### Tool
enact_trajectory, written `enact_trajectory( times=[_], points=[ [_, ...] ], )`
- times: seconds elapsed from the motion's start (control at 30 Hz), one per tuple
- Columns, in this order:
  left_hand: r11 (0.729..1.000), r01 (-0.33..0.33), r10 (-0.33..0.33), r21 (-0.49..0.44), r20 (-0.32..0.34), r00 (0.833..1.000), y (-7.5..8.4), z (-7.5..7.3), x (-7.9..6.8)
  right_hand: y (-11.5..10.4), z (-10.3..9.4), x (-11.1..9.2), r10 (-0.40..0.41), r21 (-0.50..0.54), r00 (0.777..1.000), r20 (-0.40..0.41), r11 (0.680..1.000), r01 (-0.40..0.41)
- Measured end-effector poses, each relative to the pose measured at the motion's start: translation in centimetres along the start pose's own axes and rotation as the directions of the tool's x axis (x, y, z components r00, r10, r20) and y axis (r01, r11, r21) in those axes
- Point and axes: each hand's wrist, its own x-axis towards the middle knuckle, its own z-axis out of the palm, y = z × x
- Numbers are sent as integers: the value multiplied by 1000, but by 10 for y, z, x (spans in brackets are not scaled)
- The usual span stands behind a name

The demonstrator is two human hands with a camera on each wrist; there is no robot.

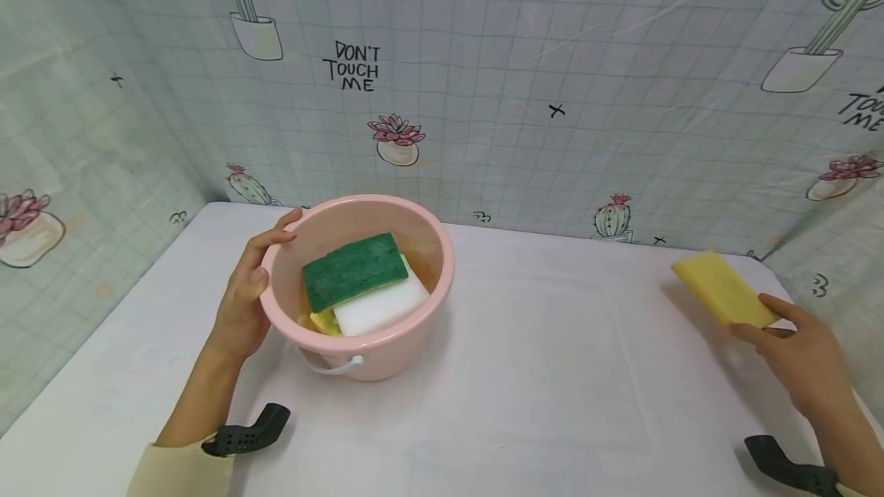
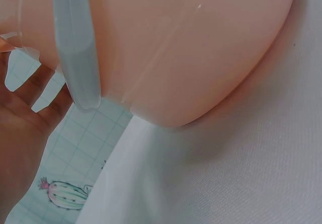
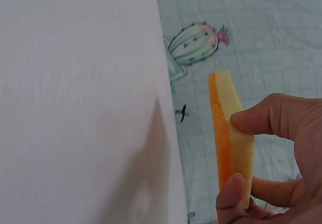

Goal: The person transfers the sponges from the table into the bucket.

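Note:
A pink bucket stands on the left half of the table, and my left hand grips its rim from the left side. Inside it a dark green scouring pad lies on a white sponge, with a bit of yellow sponge showing beneath; whatever lies lower is hidden. Over at the far right, my right hand pinches a yellow sponge between thumb and fingers, raised off the table. The right wrist view shows an orange layer along one face of this sponge.
The white table ends at the back and sides against a hanging cloth printed with cactus drawings. A pale handle hangs down the bucket's outside. Each wrist wears a black band.

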Motion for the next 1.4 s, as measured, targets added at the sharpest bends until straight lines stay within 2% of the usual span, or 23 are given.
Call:
enact_trajectory(
  times=[0.17,0.37,0.53,0.77,1.0,1.4],
  points=[
    [1000,-3,3,11,-1,1000,-1,0,0,-17,3,-5,-18,8,1000,-8,1000,18],
    [1000,9,-9,5,7,1000,-4,3,2,-28,7,-10,-20,33,1000,4,999,20],
    [1000,8,-8,12,3,1000,-5,3,2,-40,8,-12,-92,47,996,22,995,91],
    [1000,-10,10,26,8,1000,-3,2,0,-73,7,-17,-216,52,975,49,976,213],
    [1000,-7,7,19,8,1000,-1,2,-1,-106,9,-23,-321,99,945,61,944,314],
    [1000,-11,11,17,12,1000,1,0,-2,-157,11,-32,-399,171,909,118,910,377]
  ],
)
